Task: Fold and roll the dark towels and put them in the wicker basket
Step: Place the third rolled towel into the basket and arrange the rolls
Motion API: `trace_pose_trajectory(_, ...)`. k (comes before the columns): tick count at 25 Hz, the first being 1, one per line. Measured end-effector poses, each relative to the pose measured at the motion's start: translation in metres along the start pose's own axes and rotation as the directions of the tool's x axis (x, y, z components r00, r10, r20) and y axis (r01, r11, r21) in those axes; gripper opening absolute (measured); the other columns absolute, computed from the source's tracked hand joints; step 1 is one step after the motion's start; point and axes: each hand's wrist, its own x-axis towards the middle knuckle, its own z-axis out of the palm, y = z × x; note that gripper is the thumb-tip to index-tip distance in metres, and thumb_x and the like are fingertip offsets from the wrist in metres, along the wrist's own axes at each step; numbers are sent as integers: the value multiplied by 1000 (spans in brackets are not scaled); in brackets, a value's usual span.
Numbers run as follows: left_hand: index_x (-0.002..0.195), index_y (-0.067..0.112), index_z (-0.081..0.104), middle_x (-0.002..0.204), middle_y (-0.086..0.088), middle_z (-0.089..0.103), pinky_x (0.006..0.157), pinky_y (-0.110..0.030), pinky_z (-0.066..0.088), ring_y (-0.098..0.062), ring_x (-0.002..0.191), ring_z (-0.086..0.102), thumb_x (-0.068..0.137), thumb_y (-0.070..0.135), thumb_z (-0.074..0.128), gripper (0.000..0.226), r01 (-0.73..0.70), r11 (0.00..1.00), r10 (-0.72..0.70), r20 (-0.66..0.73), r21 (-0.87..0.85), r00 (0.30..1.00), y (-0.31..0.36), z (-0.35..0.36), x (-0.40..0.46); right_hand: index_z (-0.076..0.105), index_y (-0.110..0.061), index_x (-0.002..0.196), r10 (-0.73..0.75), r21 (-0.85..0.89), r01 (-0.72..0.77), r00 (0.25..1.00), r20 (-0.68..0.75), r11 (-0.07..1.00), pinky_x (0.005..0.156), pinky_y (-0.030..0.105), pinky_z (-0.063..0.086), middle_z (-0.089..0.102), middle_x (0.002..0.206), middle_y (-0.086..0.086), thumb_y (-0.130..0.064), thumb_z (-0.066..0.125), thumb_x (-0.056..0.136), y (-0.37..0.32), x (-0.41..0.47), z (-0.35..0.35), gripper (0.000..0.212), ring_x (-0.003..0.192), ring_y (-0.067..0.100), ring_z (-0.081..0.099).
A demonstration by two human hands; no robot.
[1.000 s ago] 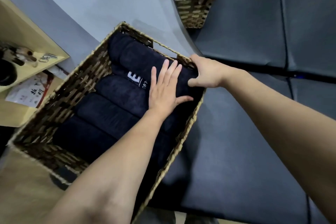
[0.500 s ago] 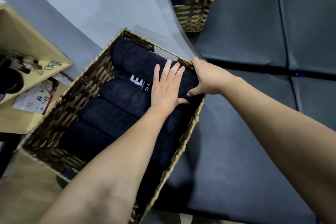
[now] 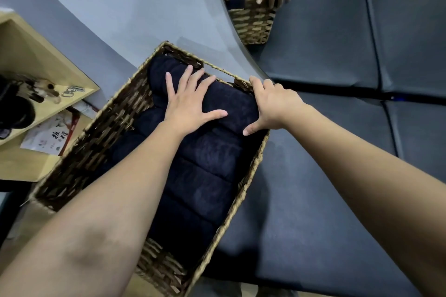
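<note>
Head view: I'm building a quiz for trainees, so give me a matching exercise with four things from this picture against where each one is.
Things:
1. left hand
2. right hand
3. woven wicker basket
4. pale wooden shelf unit

Places:
A. resting on the dark padded bench
B. against the grey wall, left of the basket
C. flat on top of the far rolled dark towel
D. at the basket's far right corner, by the towel's end

Pairs: 1-C, 2-D, 3-A, 4-B
</note>
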Motion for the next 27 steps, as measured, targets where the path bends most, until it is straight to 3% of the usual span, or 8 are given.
trace_pose_trajectory(6,150,35,37,158,7,32,119,-65,-12,-21,155,5,76,88,42,90,43,999,-42,67,-4,997,11,-1,14,32,-16,128,99,62,-97,995,-26,993,73,41,40,47,124,11,-64,90,57,-13,2,3,104,116,33,49)
trace_pose_trajectory(9,149,35,38,158,7,33,119,-62,-13,-20,154,8,78,87,45,88,17,998,-10,119,-52,993,4,-14,15,23,-14,145,108,32,-106,993,-43,994,85,43,46,44,131,12,-71,86,57,-16,-2,4,122,120,34,47)
trace_pose_trajectory(12,150,34,38,157,3,35,124,-55,-7,-22,154,11,72,90,49,97,-65,995,73,132,-71,989,-19,-26,17,-7,-13,159,91,-55,-96,992,-88,994,98,42,43,39,138,14,-87,73,55,-21,-6,11,150,124,33,44)
trace_pose_trajectory(16,157,27,22,160,-5,28,125,-54,-3,-29,154,12,57,87,69,126,-264,955,233,208,137,950,-51,-34,31,-7,-13,160,112,-69,-126,978,-178,990,106,53,38,40,141,15,-100,57,50,-28,-4,18,154,123,36,45)
trace_pose_trajectory(20,160,23,7,166,-15,9,124,-56,-1,-36,154,-1,51,78,79,141,-304,900,276,130,314,952,-62,-32,40,-6,-9,160,141,-92,-164,967,-213,982,110,69,26,38,140,15,-98,61,49,-40,2,23,156,128,35,41)
trace_pose_trajectory(23,160,21,3,163,-15,16,124,-59,0,-35,154,4,43,86,74,151,-310,893,256,199,325,946,-64,-34,56,3,-8,159,138,-111,-172,956,-260,979,100,51,37,42,131,14,-94,66,49,-42,5,26,153,114,31,45)
trace_pose_trajectory(27,148,17,30,132,-15,43,123,-59,9,-38,129,38,45,86,73,131,-312,906,276,162,286,948,-59,-32,68,25,-11,146,151,-96,-187,942,-298,978,87,44,38,46,123,12,-81,77,56,-43,11,26,125,107,31,48)
